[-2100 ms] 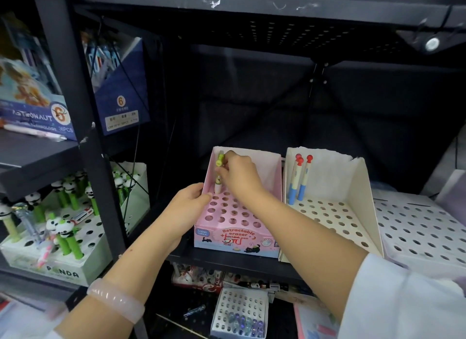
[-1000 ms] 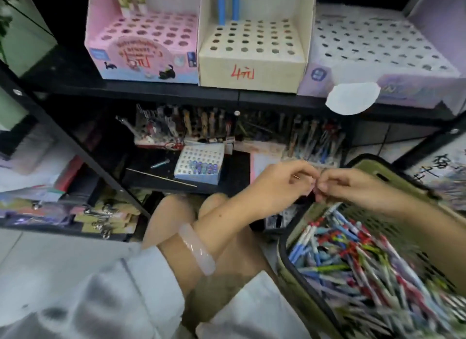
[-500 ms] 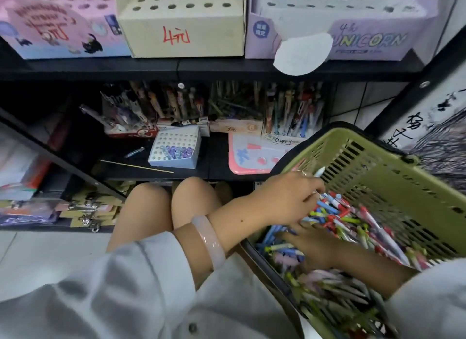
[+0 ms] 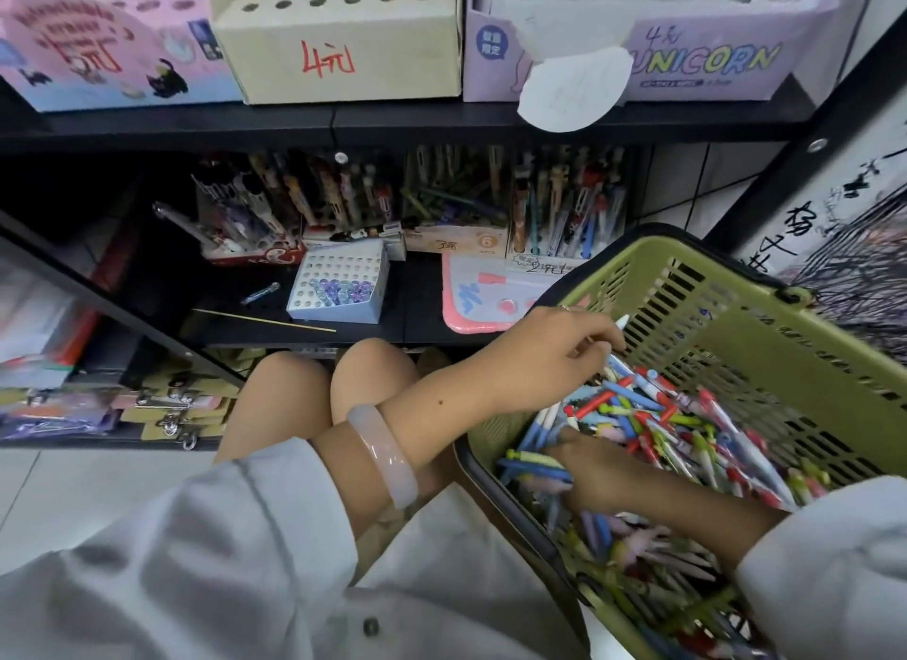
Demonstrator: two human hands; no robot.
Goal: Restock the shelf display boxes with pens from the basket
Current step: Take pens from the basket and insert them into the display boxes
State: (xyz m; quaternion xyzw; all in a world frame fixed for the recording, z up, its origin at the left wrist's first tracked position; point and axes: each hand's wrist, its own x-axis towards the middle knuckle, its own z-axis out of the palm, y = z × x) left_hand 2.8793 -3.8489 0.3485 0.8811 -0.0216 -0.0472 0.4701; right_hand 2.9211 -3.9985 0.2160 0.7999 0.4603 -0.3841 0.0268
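left hand point(image 4: 545, 360): fingers pinch a pen point(image 4: 619, 324), centre right | right hand point(image 4: 594, 468): buried in basket point(image 4: 765, 325) pens point(image 4: 687, 433), grip unclear

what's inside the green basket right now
A loose heap of pens in blue, red, green and white fills the green basket. Both hands reach in: left hand, right hand. The basket's bottom is covered.

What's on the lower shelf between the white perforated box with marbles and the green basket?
Head view: a pink-rimmed drawing board lies flat between the white perforated box and the green basket.
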